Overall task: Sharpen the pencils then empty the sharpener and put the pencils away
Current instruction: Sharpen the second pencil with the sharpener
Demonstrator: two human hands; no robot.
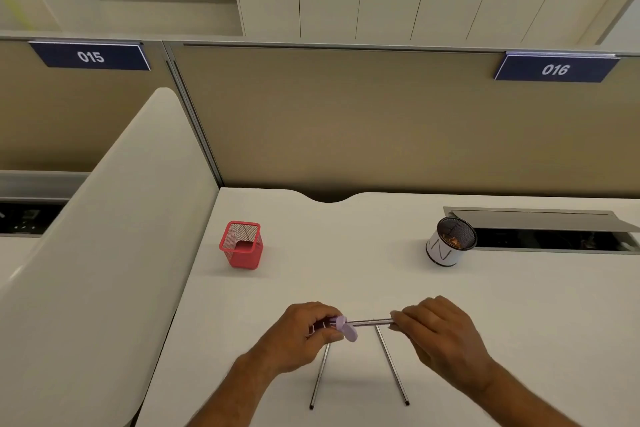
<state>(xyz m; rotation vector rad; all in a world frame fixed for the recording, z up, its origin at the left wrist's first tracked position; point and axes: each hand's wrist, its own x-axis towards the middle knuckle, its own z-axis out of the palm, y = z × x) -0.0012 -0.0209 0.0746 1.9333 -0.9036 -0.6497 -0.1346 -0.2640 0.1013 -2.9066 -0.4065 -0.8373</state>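
Note:
My left hand (pixel 304 333) grips a small lilac sharpener (pixel 344 326) above the white desk. A grey pencil (pixel 369 322) lies level with one end in the sharpener, and my right hand (pixel 438 333) pinches its other end. Two more grey pencils lie on the desk below my hands: one (pixel 320 376) under the left hand, the other (pixel 391 366) slanting toward the right. A red mesh pencil cup (pixel 242 246) stands empty at the back left. A white round cup (pixel 448 243) with brown shavings inside stands at the back right.
The white desk (pixel 346 270) ends at a beige partition behind. A curved white divider (pixel 104 236) rises on the left. An open cable tray with a raised grey lid (pixel 540 218) sits at the back right beside the white cup.

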